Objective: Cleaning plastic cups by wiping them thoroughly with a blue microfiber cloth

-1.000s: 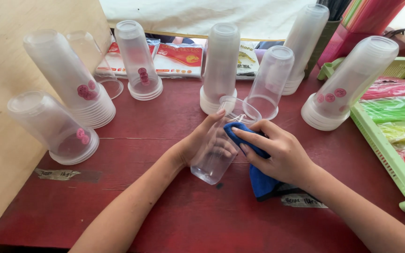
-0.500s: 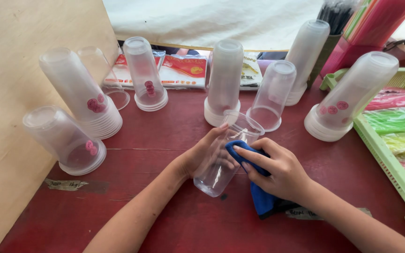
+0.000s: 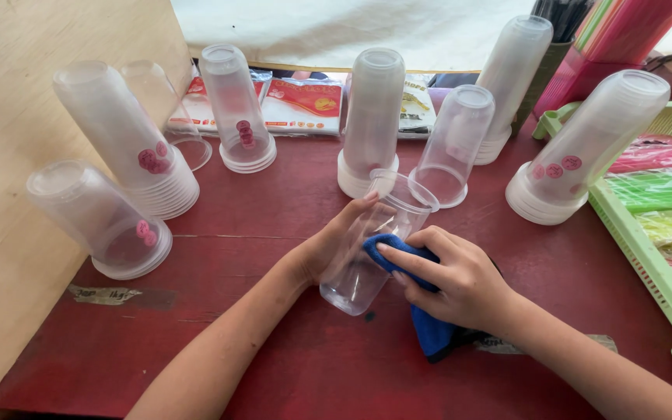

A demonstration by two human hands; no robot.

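At the centre of the frame the left hand [image 3: 328, 249] is wrapped round a clear plastic cup [image 3: 373, 245], holding it tilted just above the dark red bench [image 3: 274, 342], rim toward the upper right and base toward the lower left. Held on a slant like that, its side faces the other hand. The right hand [image 3: 460, 284] is curled round a blue cloth [image 3: 429, 323], fingers pressing a fold of it against the cup's wall; the rest of the cloth trails down onto the bench beneath the palm.

Around them stand stacks of clear cups [image 3: 371, 120], all mouth-down, some with small pink stickers, spread across the upper half of the frame. A green tray of coloured straws [image 3: 663, 257] sits at the right edge, and flat red and white packets [image 3: 297, 105] lie at the top centre.
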